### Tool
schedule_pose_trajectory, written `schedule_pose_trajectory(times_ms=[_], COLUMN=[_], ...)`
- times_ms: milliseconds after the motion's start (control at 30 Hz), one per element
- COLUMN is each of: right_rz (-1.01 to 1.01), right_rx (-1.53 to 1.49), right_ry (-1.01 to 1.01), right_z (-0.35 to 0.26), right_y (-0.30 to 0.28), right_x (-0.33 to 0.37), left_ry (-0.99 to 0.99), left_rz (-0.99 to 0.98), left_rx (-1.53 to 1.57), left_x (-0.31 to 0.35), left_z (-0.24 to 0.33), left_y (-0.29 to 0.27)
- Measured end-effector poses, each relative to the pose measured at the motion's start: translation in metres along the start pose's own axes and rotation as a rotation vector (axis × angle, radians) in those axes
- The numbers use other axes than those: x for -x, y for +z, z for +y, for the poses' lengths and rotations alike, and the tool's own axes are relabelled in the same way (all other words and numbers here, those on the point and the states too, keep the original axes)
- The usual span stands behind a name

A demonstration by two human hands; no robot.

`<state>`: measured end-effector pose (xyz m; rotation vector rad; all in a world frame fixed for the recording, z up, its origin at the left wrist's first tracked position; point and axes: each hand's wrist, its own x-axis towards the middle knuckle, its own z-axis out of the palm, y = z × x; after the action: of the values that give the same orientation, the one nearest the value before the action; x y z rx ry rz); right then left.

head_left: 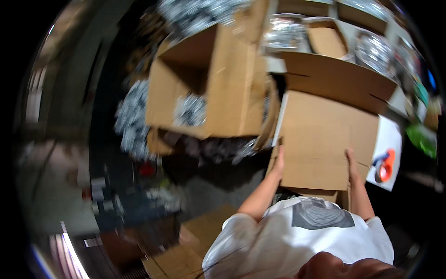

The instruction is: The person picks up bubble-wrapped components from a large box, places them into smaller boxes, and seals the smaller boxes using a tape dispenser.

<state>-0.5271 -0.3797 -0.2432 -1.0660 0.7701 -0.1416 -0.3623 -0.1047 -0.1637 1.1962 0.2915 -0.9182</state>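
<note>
Directly in front of me is a brown cardboard box (325, 139), its broad panel facing up and a slotted flap raised along the far side. My left hand (279, 162) presses along the box's left edge, fingers pointing away from me. At the right edge, my right hand (352, 163) grips the cardboard, partly hidden behind it. Between them the two hands hold the box by its sides, close to my body. Just right of it, an orange tape dispenser (385, 167) rests on a white sheet (388, 139).
A large open carton (237, 88) stands to the left, with clear plastic-wrapped items (190, 110) inside. More shiny wrapped items (134, 116) are heaped beyond it. Open trays (327, 38) line the far side. Cardboard (186, 255) lies at lower left. A green bag (422, 139) is far right.
</note>
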Motion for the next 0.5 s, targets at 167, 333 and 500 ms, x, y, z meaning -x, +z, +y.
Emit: schedule_pose_trajectory(times_ms=[167,333,500], right_rz=[-0.078,-0.227,-0.721], right_rx=[0.071,0.229,0.359], right_ry=[0.222,0.317,0.302], right_z=[-0.032,-0.037,-0.024], right_y=[0.020,0.052,0.204], right_x=[0.026,0.071,0.124], left_ry=[0.057,0.282,0.515], left_rz=[-0.176,-0.139,-0.028], left_rx=[0.213,0.320,0.463], left_x=[0.018,0.113,0.215], left_z=[-0.029,-0.026,-0.073], left_y=[-0.059,-0.101,-0.195])
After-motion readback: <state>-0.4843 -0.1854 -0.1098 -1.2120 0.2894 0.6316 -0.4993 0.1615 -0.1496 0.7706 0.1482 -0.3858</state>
